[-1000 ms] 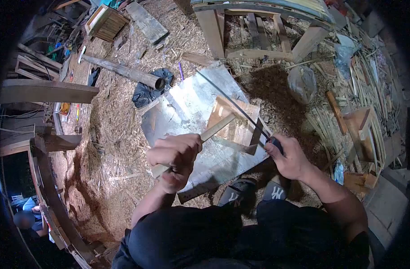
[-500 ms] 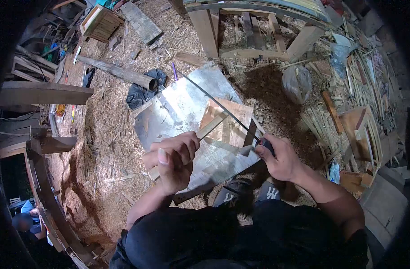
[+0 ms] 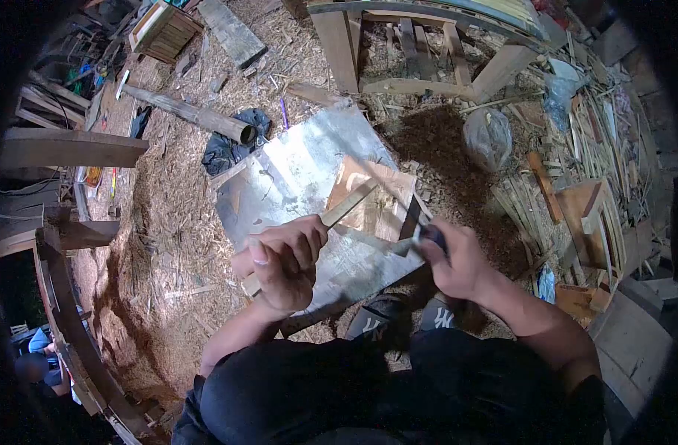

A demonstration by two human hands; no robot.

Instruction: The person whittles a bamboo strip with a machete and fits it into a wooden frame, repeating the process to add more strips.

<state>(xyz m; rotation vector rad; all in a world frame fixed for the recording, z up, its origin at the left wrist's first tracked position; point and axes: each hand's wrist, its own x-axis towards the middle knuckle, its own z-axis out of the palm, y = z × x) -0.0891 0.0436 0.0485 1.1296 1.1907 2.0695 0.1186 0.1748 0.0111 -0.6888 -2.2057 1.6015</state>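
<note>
My left hand [image 3: 283,263] is closed around a narrow wooden strip [image 3: 351,204], which sticks out past the fist at both ends. The strip's far end points up and right, over a square wooden piece [image 3: 394,211] on a pale flat sheet [image 3: 268,182]. In my right hand [image 3: 457,263] is the black handle of a long-bladed tool [image 3: 433,236], gripped with the fingers wrapped round it. Its thin blade is smeared by motion and slants up and left, overlapping the strip's far end in this view.
Sawdust and wood scraps cover the floor. A round wooden post [image 3: 194,111] and black plastic bag [image 3: 239,141] lie beyond the sheet. A wooden frame [image 3: 420,87] stands at the back, a clear plastic bag [image 3: 487,139] to the right. Another person [image 3: 42,363] is at lower left.
The blade has blurred with motion, and my right hand has shifted slightly. My left hand keeps its grip on the strip. The whole view has drifted a little left.
</note>
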